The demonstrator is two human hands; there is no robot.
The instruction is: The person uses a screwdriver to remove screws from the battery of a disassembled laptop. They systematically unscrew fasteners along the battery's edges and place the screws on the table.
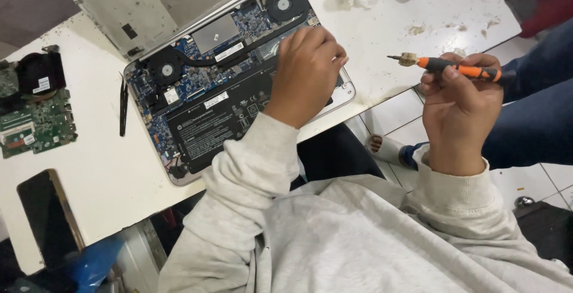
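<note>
Grey sweatshirt sleeves [358, 233] lead to both hands over an opened laptop [227, 90].
Left hand [307, 69] rests curled on the laptop's battery; right hand [459, 105], at 3 o'clock off the bench [101, 179], grips an orange screwdriver [459, 69]. Tweezers [123, 108], circuit board [36, 114] and phone [51, 218] lie at 9 o'clock.

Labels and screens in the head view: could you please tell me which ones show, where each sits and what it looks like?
Battery label: white print and a small white sticker on the flat black battery, low in the open laptop, beside the left hand.
Heat-pipe sticker: small white strip between the two fans.
Phone: dark blank screen, gold edge, table's near left.
Spare board sticker: small, white, far left.
</note>
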